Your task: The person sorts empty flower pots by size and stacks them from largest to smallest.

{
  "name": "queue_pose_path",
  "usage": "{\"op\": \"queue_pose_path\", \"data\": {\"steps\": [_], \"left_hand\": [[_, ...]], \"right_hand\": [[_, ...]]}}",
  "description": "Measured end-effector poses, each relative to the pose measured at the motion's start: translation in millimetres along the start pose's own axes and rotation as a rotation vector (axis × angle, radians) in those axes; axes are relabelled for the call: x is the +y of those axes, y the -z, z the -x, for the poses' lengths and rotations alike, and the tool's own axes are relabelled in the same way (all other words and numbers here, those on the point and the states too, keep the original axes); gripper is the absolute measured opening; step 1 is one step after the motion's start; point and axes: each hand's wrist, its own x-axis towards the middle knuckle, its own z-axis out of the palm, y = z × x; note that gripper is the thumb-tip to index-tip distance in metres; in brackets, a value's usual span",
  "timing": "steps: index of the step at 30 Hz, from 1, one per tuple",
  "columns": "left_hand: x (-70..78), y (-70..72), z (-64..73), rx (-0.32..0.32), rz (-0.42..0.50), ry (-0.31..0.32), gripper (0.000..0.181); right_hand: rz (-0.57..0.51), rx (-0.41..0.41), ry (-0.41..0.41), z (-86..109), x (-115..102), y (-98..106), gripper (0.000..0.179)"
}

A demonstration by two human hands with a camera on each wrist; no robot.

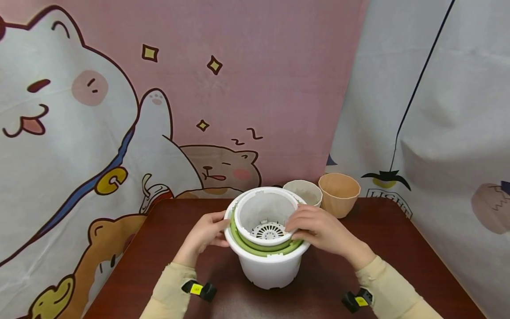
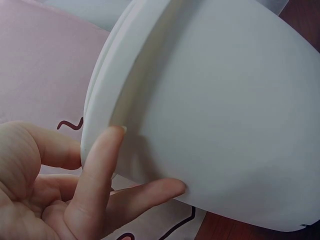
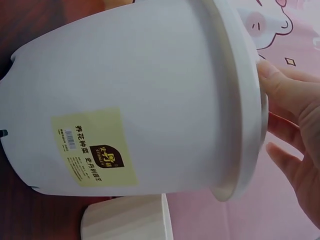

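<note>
A large white flowerpot point(image 1: 271, 270) stands upright on the table with other pots nested inside. A green pot point(image 1: 239, 241) shows as a ring within its rim. Innermost sits a smaller white flowerpot point(image 1: 266, 208) with a slotted bottom. My left hand point(image 1: 207, 232) pinches the large pot's rim on the left side; the left wrist view has the thumb under the rim. At the right, my right hand point(image 1: 318, 228) grips the rim of the small white pot, fingers reaching over its edge. A yellow label point(image 3: 95, 147) marks the large pot's side.
Behind the nested pots, a cream pot point(image 1: 304, 190) and a peach-orange pot point(image 1: 338, 192) stand side by side near the dark red table's point(image 1: 382, 274) back edge. A cartoon-printed cloth point(image 1: 255, 88) hangs behind the table and along its sides.
</note>
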Motion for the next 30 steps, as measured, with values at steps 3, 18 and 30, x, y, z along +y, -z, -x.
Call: {"op": "queue_pose_path", "data": {"steps": [3,18,30], "left_hand": [[0.3,0.1,0.2,-0.001,-0.001,0.002,0.047],[-1.3,-0.3,-2.6,-0.008,0.019,0.005,0.046],[-2.3,-0.2,-2.1,-0.009,0.01,-0.006,0.045]], "right_hand": [[-0.005,0.033,0.017,0.8,0.5,3.3,0.034],[0.058,0.123,-0.254,15.9,-4.7,16.9,0.045],[0.129,0.187,-0.404,29.6,-3.8,21.3,0.058]]}}
